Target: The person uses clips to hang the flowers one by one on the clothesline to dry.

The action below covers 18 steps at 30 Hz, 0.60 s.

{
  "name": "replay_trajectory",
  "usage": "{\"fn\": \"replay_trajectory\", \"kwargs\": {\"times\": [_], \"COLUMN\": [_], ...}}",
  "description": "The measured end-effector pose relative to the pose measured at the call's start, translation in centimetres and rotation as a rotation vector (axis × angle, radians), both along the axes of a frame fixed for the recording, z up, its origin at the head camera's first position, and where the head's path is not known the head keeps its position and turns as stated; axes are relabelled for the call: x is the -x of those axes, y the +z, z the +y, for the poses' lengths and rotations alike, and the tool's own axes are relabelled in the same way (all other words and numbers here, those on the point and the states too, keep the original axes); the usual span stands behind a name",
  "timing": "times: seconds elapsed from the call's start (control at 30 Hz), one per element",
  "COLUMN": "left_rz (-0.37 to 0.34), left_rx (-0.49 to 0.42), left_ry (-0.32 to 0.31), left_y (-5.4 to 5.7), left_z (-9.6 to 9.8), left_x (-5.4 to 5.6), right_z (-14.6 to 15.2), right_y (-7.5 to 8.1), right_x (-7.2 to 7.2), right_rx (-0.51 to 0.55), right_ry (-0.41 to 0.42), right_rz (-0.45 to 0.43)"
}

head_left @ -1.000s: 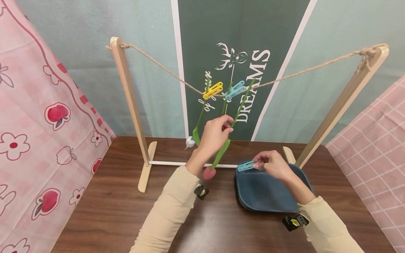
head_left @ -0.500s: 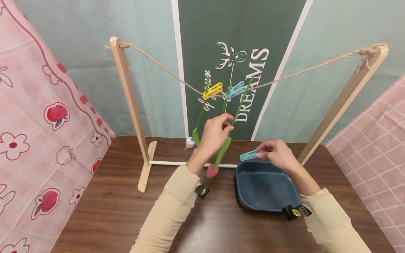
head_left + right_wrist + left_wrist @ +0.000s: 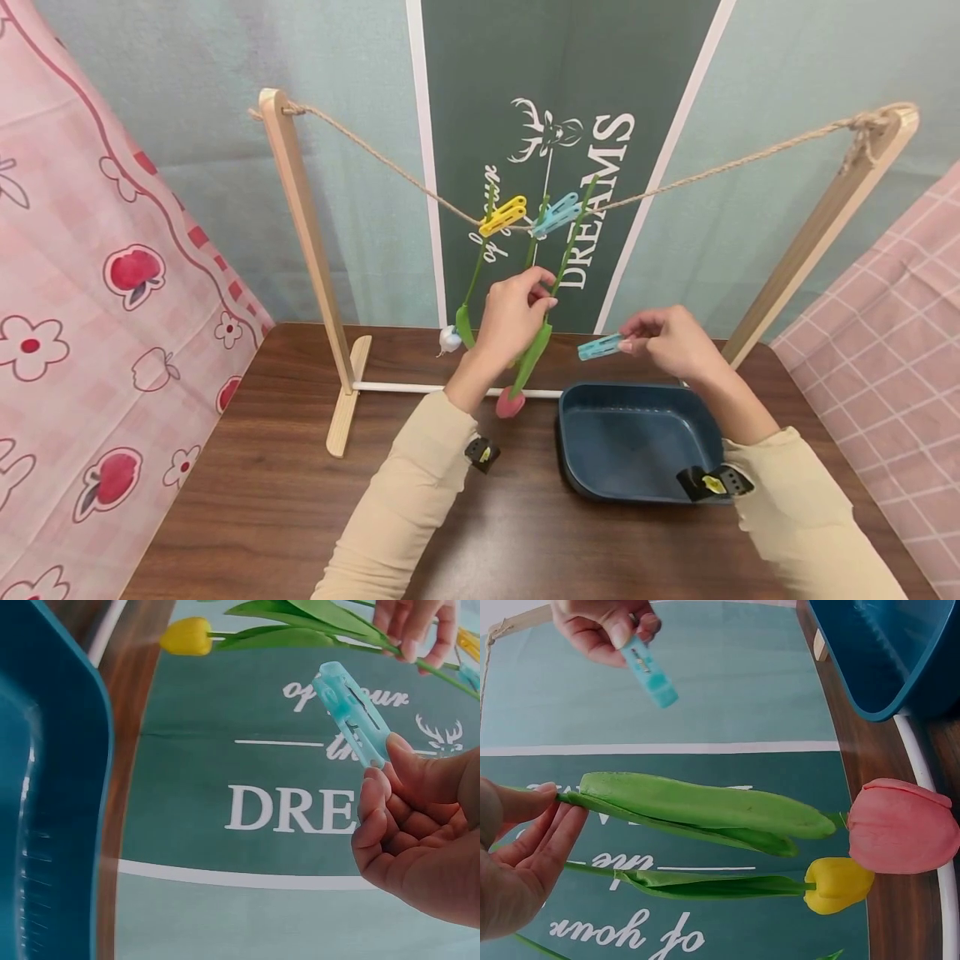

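Note:
My left hand [image 3: 512, 317] pinches the green stem of a pink artificial tulip [image 3: 901, 826], which hangs bloom down with its stem reaching up across the rope. My right hand [image 3: 670, 343] holds a light blue clothespin [image 3: 599, 347] by one end, above the back of the bin and to the right of the tulip. On the rope [image 3: 390, 164], a yellow clothespin [image 3: 503, 217] grips the stem of a white flower [image 3: 450, 339]. Beside it another blue clothespin [image 3: 557, 214] grips the stem of a yellow tulip [image 3: 838, 885], whose bloom my left hand mostly hides in the head view.
Two wooden posts [image 3: 307, 225] bear the rope, with a white rod [image 3: 397, 387] joining their feet. A dark blue bin [image 3: 567, 454] stands on the brown table [image 3: 300, 517] below my right hand. Printed cloths hang behind and at both sides.
My right hand has lifted the blue clothespin up out of the bin and a little to the right. The pink tulip has swung slightly right and up, still in my left hand.

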<state>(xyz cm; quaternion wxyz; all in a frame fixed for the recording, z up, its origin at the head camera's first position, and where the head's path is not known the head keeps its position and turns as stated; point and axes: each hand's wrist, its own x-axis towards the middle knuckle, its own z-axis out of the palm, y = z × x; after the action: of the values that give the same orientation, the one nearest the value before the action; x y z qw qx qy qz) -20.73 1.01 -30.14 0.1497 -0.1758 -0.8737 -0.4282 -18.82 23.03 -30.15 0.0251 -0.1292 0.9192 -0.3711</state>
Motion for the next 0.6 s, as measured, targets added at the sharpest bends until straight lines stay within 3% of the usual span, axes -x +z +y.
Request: {"fn": "replay_trajectory", "kwargs": {"times": [0.6], "left_rz": [-0.011], "left_rx": [-0.003], "left_ry": [0.008], "left_y": [-0.5], "left_z": [0.4], "left_x": [0.4], "right_z": [-0.5], "right_y": [5.0], "right_x": [1.0], "right_rx": [-0.040], "right_ry": [-0.017], "right_rz": [0.109]}}
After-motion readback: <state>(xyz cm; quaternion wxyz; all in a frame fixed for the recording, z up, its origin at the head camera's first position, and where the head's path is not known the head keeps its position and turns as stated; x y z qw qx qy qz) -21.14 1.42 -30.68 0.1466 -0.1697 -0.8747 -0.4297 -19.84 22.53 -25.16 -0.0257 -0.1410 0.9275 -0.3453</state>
